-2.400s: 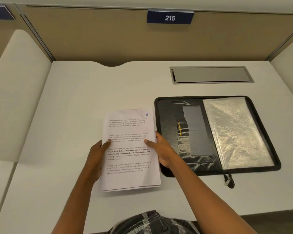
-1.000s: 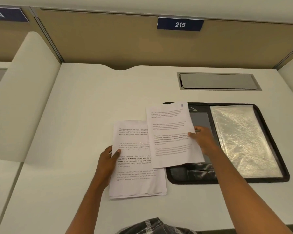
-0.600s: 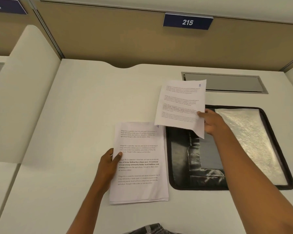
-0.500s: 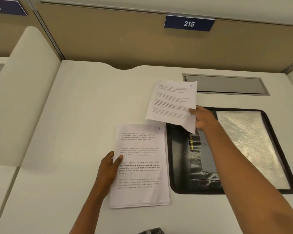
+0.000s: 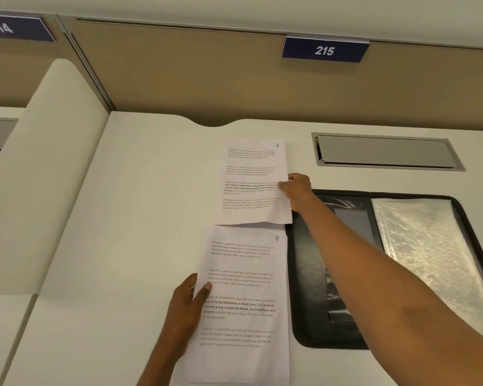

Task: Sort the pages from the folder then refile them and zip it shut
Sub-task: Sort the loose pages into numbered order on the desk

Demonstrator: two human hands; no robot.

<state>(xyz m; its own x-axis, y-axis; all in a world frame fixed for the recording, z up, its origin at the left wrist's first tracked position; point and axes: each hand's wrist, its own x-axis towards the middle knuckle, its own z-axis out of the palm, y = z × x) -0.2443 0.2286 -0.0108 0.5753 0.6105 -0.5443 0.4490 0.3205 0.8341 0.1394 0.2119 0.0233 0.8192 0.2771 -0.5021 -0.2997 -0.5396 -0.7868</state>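
Note:
A stack of printed pages lies on the white desk, its top sheet marked 9. My left hand grips the stack's left edge, thumb on top. Just beyond the stack lies a single page marked 8, and my right hand pinches its right edge. The black zip folder lies open to the right of the pages, with a clear plastic sleeve on its right half. My right forearm crosses over the folder.
A metal cable hatch is set into the desk behind the folder. A beige partition stands on the left, and a back panel carries the number plate 215.
My right hand lifted page 8 off the stack, carried it up and over to the far side, and brought it down just beyond the stack. Page 9 now tops the stack.

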